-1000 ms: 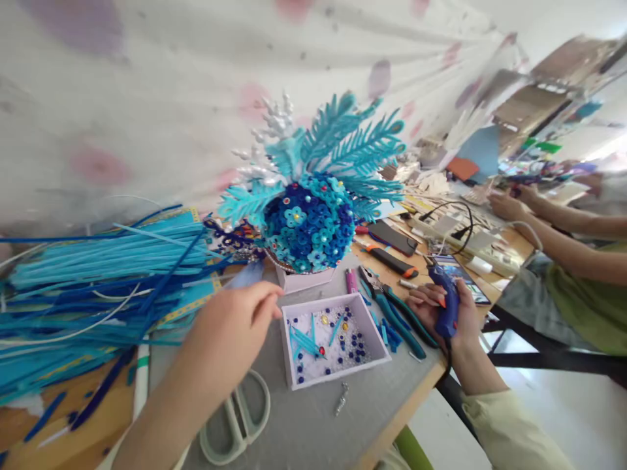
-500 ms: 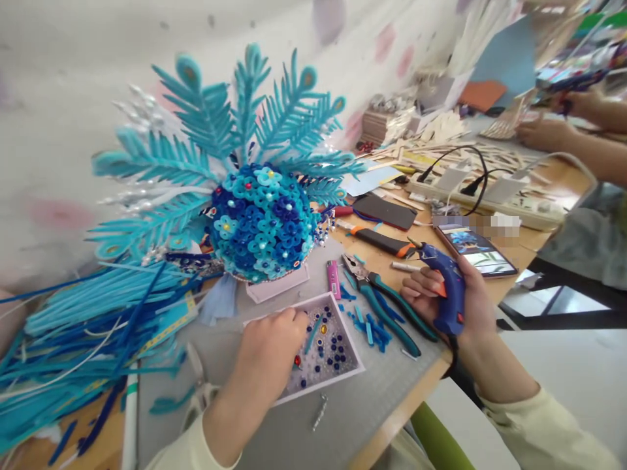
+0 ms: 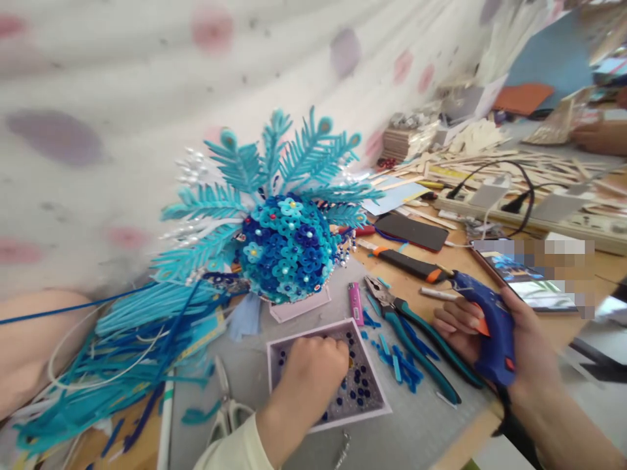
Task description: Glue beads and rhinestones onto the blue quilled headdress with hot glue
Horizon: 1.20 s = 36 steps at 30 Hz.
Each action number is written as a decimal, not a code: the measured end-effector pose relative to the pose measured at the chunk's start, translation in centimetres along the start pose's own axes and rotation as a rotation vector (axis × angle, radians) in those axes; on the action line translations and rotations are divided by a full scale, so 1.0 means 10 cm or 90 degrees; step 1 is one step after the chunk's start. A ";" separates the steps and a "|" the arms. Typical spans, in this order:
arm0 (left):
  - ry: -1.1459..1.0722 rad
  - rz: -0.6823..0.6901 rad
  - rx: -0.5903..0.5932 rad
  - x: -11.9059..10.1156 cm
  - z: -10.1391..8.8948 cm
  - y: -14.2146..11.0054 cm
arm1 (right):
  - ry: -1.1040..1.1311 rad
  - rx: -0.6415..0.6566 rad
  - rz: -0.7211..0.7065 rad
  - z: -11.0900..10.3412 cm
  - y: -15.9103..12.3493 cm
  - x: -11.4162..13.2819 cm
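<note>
My left hand (image 3: 309,374) reaches into a shallow white tray (image 3: 379,405) of dark blue beads, with its fingers curled together among the beads. What they pinch is hidden. My right hand (image 3: 509,336) is wrapped round a blue hot glue gun (image 3: 490,320), its nozzle pointing left over the table. Behind the tray stands a blue quilled flower ball (image 3: 289,248) with turquoise feather-like leaves (image 3: 294,156) and white pearl sprigs.
Teal-handled pliers (image 3: 416,333), a pink lighter (image 3: 355,303) and blue offcuts lie between tray and glue gun. A heap of blue paper strips (image 3: 147,326) and scissors (image 3: 228,408) lie left. A utility knife (image 3: 406,262), phone (image 3: 411,232), tablet (image 3: 524,277) and power strip (image 3: 539,219) lie beyond.
My left hand has come from beside the tray down into the beads. The view swung and shifted; the right hand keeps its hold on the glue gun.
</note>
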<state>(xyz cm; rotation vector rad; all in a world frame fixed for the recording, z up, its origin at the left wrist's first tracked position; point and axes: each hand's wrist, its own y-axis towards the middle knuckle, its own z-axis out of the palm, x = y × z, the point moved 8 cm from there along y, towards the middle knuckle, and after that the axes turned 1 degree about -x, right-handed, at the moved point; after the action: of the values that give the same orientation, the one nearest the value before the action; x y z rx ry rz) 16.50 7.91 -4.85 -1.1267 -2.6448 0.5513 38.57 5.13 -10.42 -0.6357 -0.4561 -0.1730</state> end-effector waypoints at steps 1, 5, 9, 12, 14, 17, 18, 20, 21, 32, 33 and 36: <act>0.001 0.010 -0.006 -0.02 -0.01 0.00 | -0.001 -0.019 -0.009 -0.02 0.00 0.01; 0.003 0.049 -0.051 -0.07 0.00 0.03 | -0.013 -0.081 -0.021 -0.02 -0.02 0.03; -0.002 0.068 -0.111 -0.08 0.00 0.05 | -0.035 -0.115 -0.034 0.00 -0.05 0.06; -0.019 0.062 -0.150 -0.06 -0.04 0.00 | -0.048 -0.080 -0.047 0.04 -0.05 0.07; -0.035 0.064 -0.172 -0.05 -0.08 -0.06 | -0.058 -0.052 -0.058 0.07 -0.06 0.07; -0.055 0.066 -0.201 -0.02 -0.11 -0.16 | -0.074 -0.036 -0.074 0.08 -0.08 0.07; -0.060 0.065 -0.208 -0.01 -0.11 -0.17 | -0.076 -0.026 -0.076 0.08 -0.09 0.07; -0.068 0.066 -0.217 0.01 -0.08 -0.17 | -0.091 0.026 -0.078 0.12 -0.09 0.06; -0.070 0.071 -0.219 0.00 -0.05 -0.15 | -0.109 0.062 -0.080 0.14 -0.10 0.06; -0.086 0.103 -0.284 0.11 -0.17 -0.19 | -0.202 0.217 -0.144 0.37 -0.24 0.06; -0.092 0.095 -0.288 0.18 -0.20 -0.25 | -0.191 0.216 -0.130 0.38 -0.25 0.04; -0.123 0.052 -0.318 0.42 -0.30 -0.45 | -0.151 0.177 -0.113 0.31 -0.20 0.02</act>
<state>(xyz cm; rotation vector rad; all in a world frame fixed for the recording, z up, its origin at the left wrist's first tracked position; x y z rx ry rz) 11.73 8.89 -0.02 -1.3744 -3.0127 -0.0009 37.06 5.45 -7.06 -0.3423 -0.7521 -0.1981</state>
